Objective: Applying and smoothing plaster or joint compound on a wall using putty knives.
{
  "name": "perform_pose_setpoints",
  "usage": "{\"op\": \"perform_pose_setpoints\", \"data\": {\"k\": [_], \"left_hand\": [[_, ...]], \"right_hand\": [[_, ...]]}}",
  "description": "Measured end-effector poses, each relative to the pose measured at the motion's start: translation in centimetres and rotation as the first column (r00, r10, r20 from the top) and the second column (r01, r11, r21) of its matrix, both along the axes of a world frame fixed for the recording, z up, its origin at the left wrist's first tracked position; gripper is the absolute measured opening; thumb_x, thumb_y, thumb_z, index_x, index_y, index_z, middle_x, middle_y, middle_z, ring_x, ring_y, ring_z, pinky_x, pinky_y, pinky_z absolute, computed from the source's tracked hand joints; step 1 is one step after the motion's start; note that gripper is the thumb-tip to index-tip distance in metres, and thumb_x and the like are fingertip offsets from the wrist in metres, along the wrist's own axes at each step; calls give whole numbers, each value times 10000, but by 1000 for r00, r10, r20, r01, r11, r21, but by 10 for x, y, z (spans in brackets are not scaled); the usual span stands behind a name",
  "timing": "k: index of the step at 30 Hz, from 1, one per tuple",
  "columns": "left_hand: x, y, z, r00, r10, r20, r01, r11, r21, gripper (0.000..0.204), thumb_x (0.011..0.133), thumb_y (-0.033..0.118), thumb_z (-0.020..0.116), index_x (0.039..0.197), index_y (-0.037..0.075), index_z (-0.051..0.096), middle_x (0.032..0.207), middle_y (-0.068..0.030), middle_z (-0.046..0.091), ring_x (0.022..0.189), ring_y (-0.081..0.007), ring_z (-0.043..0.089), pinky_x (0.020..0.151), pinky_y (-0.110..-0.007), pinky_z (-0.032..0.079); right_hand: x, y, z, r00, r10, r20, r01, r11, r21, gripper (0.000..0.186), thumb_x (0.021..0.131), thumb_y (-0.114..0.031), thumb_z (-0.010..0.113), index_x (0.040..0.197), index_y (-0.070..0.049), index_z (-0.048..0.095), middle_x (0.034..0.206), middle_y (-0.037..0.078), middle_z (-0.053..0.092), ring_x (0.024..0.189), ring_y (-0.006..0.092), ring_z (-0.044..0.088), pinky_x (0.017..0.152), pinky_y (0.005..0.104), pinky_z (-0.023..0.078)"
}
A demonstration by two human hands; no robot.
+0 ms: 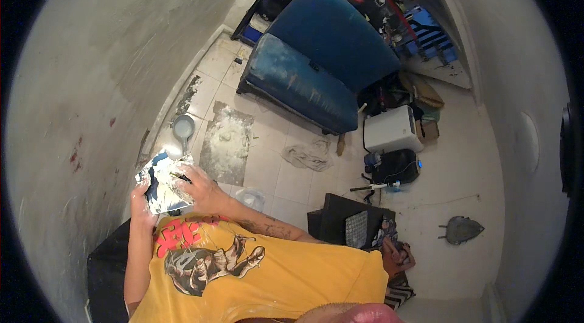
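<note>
Tiles (295,180) beneath blue sofa (304,79); hands (199,189) near wall (91,110).

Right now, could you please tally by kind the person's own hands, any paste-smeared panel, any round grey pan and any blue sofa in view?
Person's own hands: 2 (left hand, right hand)
Paste-smeared panel: 1
Round grey pan: 1
Blue sofa: 1
Total: 5

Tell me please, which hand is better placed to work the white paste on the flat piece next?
Probably the right hand: its fingers already reach over the white paste, while the left hand seems busy supporting the flat piece at its left edge.
</note>
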State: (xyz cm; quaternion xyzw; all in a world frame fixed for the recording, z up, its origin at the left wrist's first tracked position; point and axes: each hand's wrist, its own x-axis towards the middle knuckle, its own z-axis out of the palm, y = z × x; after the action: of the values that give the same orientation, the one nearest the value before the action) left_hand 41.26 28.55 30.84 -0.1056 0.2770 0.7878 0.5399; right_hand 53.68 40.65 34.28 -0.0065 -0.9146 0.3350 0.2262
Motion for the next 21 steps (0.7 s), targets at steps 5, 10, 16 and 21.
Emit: {"op": "perform_pose_setpoints", "data": {"k": [5, 10, 16, 21], "left_hand": [[2, 0, -1, 1000, -8, -26, 8, 1000, -19, 349, 716, 118, 434, 1028, -40, 428, 979, -148, 519, 852, -247, 535, 767, -346, 431], [2, 0, 4, 1000, -22, 1, 22, 1000, 9, 351, 710, 128, 443, 1018, -40, 436, 972, -150, 523, 842, -251, 539, 760, -347, 436], [1, -1, -4, 999, -32, -3, 32, 999, -37, 350, 710, 125, 443, 1014, -49, 434, 966, -157, 522, 841, -255, 538, 760, -348, 437], [4, 1, 3, 1000, 13, 14, -12, 999, -34, 370, 684, 100, 396, 1017, -58, 425, 956, -159, 526, 818, -258, 548, 750, -355, 446]], "right_hand": [[1, 1, 1, 1000, -3, -13, 3, 1000, 9, 395, 567, -11, 514, 956, -27, 447, 1029, 221, 368, 939, 401, 373, 799, 437, 332], [3, -1, -3, 1000, -17, -8, 17, 999, 33, 405, 562, -3, 507, 961, -29, 445, 1038, 218, 360, 943, 401, 368, 803, 438, 328], [2, 0, -4, 1000, -13, 22, 13, 1000, 17, 421, 548, 9, 506, 963, -31, 445, 1041, 211, 358, 962, 399, 360, 814, 438, 323], [1, 4, 1, 1000, -2, -11, 3, 997, 74, 396, 536, -85, 598, 898, -13, 452, 1039, 225, 369, 927, 402, 391, 779, 431, 353]]}}
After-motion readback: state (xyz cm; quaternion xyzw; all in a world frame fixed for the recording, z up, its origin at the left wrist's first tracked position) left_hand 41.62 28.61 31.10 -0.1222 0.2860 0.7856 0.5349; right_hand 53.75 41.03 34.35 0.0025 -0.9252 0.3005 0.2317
